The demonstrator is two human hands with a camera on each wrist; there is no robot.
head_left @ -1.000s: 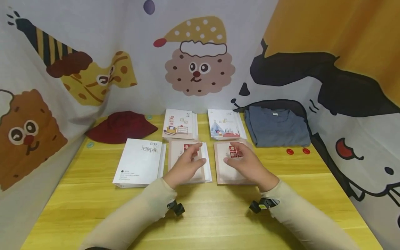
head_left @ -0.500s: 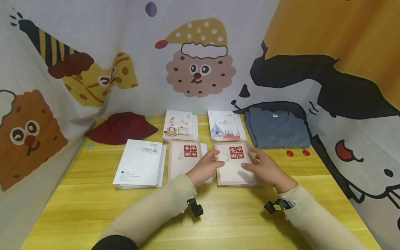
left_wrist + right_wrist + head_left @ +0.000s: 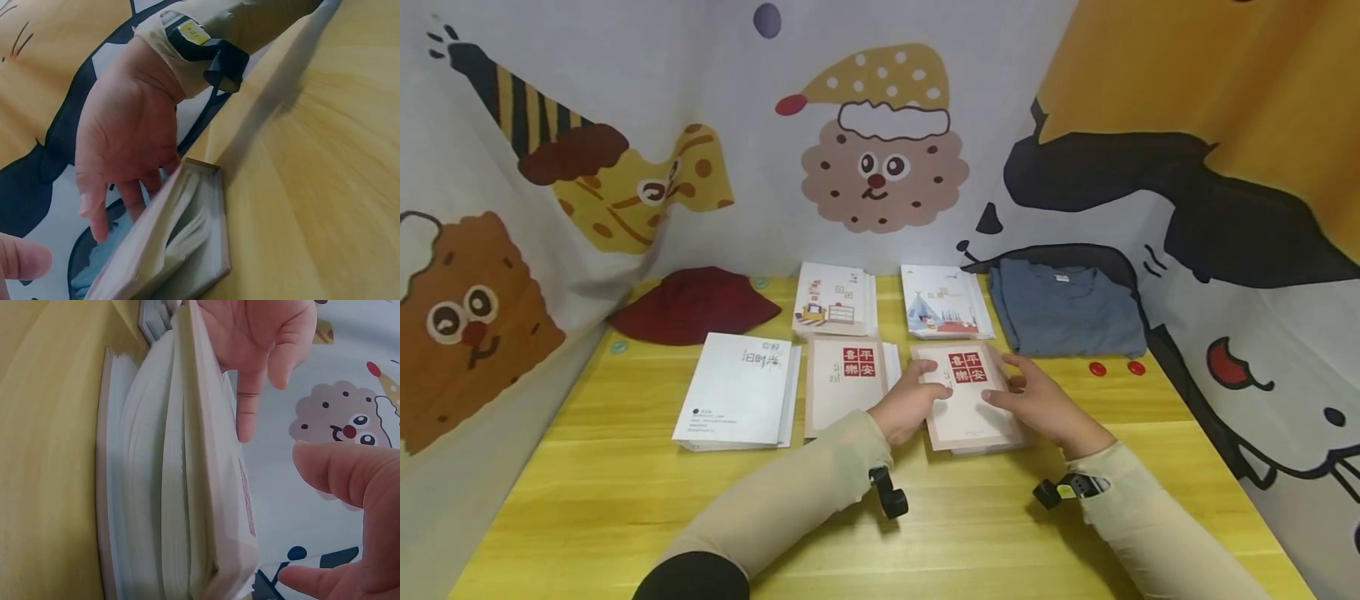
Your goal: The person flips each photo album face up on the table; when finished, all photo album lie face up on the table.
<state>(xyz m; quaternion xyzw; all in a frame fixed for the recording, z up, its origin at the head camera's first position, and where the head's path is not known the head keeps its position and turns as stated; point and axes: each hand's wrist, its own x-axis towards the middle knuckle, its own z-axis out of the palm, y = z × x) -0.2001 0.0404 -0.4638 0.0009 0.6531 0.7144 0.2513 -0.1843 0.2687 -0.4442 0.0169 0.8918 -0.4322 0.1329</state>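
A beige-bordered book (image 3: pixel 970 400) with red square characters lies right of centre on the yellow table (image 3: pixel 625 500), turned slightly askew. My left hand (image 3: pixel 928 392) holds its left edge, thumb on the cover. My right hand (image 3: pixel 1009 393) holds its right edge. In the left wrist view the book (image 3: pixel 181 244) is lifted at one side with its pages fanned, and the right hand's fingers (image 3: pixel 134 200) curl behind its edge. The right wrist view shows the book (image 3: pixel 181 487) edge-on, the left hand's fingers (image 3: pixel 250 406) on its cover.
A matching book (image 3: pixel 844 383) and a white book (image 3: pixel 741 387) lie to the left. Two illustrated books (image 3: pixel 835 298) (image 3: pixel 946 302) sit behind, with a red hat (image 3: pixel 694 304) far left and a folded blue shirt (image 3: pixel 1063 308) far right. Cartoon cloth walls enclose the table.
My left hand moved from the middle book to the right book's left edge. Both hands now hold that book, which has turned slightly and risen at one side.
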